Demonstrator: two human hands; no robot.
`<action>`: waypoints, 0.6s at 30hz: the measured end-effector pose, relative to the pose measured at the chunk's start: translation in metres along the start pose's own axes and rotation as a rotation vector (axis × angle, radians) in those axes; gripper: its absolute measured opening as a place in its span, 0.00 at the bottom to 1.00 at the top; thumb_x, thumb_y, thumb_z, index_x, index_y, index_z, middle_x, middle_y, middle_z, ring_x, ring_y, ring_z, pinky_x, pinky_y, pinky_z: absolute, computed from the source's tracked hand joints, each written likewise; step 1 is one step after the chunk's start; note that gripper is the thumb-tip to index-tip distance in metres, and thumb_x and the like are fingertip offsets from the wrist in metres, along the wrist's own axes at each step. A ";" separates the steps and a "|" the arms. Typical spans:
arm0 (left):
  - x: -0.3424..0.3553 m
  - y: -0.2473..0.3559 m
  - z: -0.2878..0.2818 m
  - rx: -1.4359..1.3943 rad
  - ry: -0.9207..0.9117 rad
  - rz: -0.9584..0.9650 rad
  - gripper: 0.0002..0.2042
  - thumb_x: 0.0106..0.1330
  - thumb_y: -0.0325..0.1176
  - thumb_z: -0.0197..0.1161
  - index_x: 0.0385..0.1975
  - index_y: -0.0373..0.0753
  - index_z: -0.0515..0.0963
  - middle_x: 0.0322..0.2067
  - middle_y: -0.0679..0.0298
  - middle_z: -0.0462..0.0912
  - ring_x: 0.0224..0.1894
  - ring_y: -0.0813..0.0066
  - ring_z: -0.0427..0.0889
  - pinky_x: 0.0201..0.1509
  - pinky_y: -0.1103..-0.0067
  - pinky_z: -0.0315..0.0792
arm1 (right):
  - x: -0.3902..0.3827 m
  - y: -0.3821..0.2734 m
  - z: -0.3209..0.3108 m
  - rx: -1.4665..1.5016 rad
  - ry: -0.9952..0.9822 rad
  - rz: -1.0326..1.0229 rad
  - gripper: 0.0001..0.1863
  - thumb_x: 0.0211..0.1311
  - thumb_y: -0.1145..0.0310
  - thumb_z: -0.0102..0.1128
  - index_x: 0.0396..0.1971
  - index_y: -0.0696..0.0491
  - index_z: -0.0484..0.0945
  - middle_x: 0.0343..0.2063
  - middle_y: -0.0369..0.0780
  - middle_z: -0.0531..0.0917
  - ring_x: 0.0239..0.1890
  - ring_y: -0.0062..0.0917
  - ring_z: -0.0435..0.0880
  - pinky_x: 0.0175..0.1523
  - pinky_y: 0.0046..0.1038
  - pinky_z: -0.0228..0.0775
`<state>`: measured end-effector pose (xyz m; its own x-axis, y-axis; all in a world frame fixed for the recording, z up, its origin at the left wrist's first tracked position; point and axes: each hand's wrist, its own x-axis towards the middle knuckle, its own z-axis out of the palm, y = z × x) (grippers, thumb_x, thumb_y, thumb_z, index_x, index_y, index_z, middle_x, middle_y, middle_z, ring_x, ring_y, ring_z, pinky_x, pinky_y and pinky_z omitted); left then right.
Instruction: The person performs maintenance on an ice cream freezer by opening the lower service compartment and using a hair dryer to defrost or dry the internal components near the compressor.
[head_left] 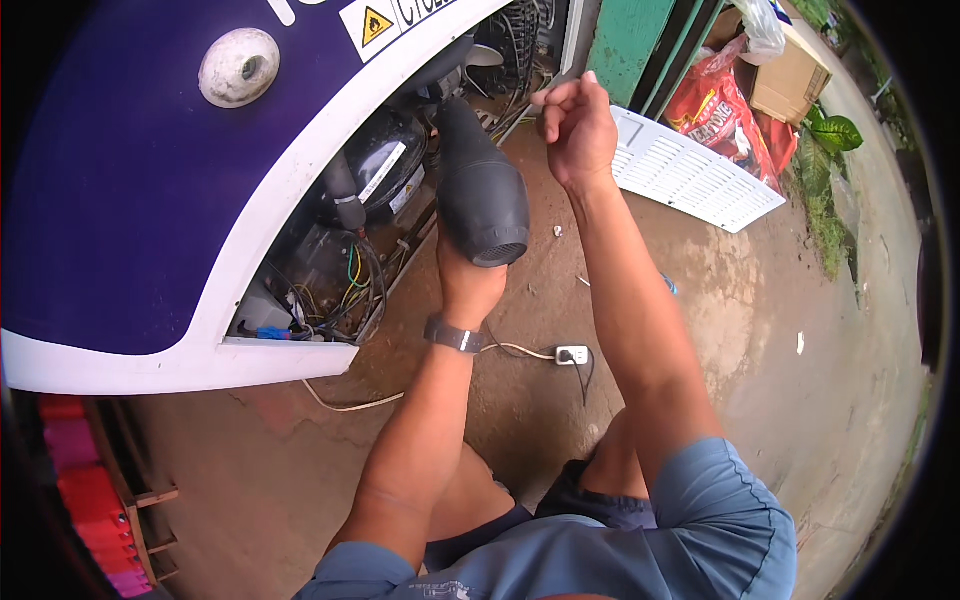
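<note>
A black hair dryer is in my left hand, whose fingers are mostly hidden beneath it. Its vented round end faces me, and its narrow end points into the open base of a purple and white appliance. Just left of the dryer sits a black compressor among pipes and wires. To the dryer's right, my right hand is raised in the air with its fingers curled in. Nothing shows in it, and it touches nothing I can see.
A white slotted panel lies at the right beside a red bag and a cardboard box. A white socket block with a plug and cable rests on the concrete floor. Red crates stand lower left.
</note>
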<state>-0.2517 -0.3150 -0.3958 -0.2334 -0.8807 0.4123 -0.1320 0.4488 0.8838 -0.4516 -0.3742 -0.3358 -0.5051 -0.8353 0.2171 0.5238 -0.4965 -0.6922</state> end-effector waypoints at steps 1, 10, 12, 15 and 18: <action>0.001 -0.002 0.001 -0.028 -0.002 0.023 0.29 0.58 0.29 0.72 0.60 0.36 0.69 0.54 0.55 0.80 0.56 0.61 0.80 0.61 0.68 0.72 | -0.017 -0.002 -0.006 -0.135 0.072 0.057 0.25 0.76 0.53 0.43 0.26 0.56 0.78 0.31 0.48 0.87 0.15 0.21 0.69 0.25 0.23 0.63; 0.005 0.003 0.006 0.012 0.020 0.066 0.28 0.57 0.27 0.72 0.58 0.35 0.70 0.52 0.54 0.81 0.54 0.60 0.81 0.59 0.68 0.73 | -0.153 0.015 -0.099 -0.539 0.270 0.485 0.17 0.76 0.58 0.49 0.34 0.54 0.81 0.34 0.39 0.87 0.21 0.18 0.76 0.29 0.22 0.68; 0.005 0.005 0.002 -0.014 -0.009 0.033 0.28 0.57 0.27 0.72 0.58 0.35 0.69 0.52 0.55 0.81 0.53 0.61 0.81 0.58 0.68 0.74 | -0.147 0.021 -0.106 -0.537 0.241 0.484 0.16 0.76 0.58 0.50 0.35 0.54 0.81 0.35 0.38 0.87 0.22 0.18 0.77 0.30 0.23 0.69; 0.006 0.012 0.001 -0.038 -0.028 0.015 0.28 0.57 0.26 0.72 0.58 0.35 0.69 0.52 0.55 0.81 0.53 0.63 0.81 0.57 0.69 0.74 | -0.145 0.025 -0.105 -0.504 0.179 0.501 0.15 0.76 0.59 0.51 0.37 0.54 0.80 0.36 0.38 0.86 0.25 0.19 0.78 0.33 0.23 0.70; 0.003 0.013 0.000 -0.046 -0.020 0.006 0.28 0.57 0.26 0.72 0.58 0.35 0.69 0.52 0.57 0.81 0.52 0.65 0.81 0.57 0.70 0.75 | -0.149 0.029 -0.108 -0.495 0.118 0.543 0.16 0.76 0.57 0.50 0.40 0.54 0.80 0.39 0.38 0.86 0.28 0.19 0.79 0.36 0.24 0.71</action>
<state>-0.2542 -0.3119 -0.3826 -0.2535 -0.8746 0.4132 -0.0862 0.4459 0.8909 -0.4354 -0.2389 -0.4624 -0.3477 -0.8882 -0.3002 0.3643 0.1671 -0.9162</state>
